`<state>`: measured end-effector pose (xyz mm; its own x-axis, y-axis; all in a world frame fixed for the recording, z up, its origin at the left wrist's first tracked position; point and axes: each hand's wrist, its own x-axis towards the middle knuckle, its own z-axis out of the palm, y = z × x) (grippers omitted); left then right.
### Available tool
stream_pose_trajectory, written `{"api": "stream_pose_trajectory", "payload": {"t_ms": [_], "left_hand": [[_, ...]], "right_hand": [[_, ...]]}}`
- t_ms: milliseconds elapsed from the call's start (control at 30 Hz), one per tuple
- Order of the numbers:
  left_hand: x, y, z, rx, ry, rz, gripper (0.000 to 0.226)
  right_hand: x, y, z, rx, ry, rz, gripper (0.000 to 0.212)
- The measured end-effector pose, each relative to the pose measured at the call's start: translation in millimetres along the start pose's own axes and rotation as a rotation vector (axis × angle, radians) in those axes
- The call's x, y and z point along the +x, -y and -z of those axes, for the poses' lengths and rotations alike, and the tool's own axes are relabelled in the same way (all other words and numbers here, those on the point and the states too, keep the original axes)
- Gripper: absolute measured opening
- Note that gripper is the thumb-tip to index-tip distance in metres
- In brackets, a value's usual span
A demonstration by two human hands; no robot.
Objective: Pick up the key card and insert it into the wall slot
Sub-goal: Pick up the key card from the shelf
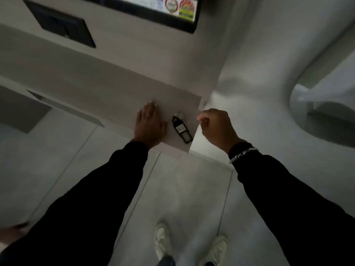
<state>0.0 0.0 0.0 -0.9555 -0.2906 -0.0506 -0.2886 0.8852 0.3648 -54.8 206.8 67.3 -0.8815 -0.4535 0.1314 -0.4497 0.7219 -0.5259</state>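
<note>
The key card point(182, 129) is a black oblong fob with a small label and a metal ring, lying on the right end of a pale ledge point(107, 96). My left hand point(149, 124) rests flat on the ledge just left of the fob, fingers together. Just off the ledge's right edge, my right hand point(216, 126) hovers with its fingers curled and nothing in it, a short gap from the fob. A dark wall panel point(61, 25) is mounted on the wall at the upper left; its slot is too blurred to make out.
A black-framed board with coloured stickers point(172, 10) hangs on the wall at the top. A white curved fixture point(322, 104) fills the right side. My two pale shoes point(190, 244) stand on the grey tiled floor below the ledge.
</note>
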Motion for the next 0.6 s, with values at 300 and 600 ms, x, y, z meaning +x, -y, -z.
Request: {"api": "stream_pose_trajectory", "payload": {"t_ms": [300,600], "left_hand": [[15.1,-2.4,-10.8,0.159,-0.049,0.023,0.076],[16.6,-2.6,-8.4,0.193,-0.017,0.031,0.078]], "right_hand": [[26.6,9.6,-33.6,0.137,0.109,-0.157,0.032],[31.7,20.3,-38.7,0.155,0.201,-0.357,0.036]]}}
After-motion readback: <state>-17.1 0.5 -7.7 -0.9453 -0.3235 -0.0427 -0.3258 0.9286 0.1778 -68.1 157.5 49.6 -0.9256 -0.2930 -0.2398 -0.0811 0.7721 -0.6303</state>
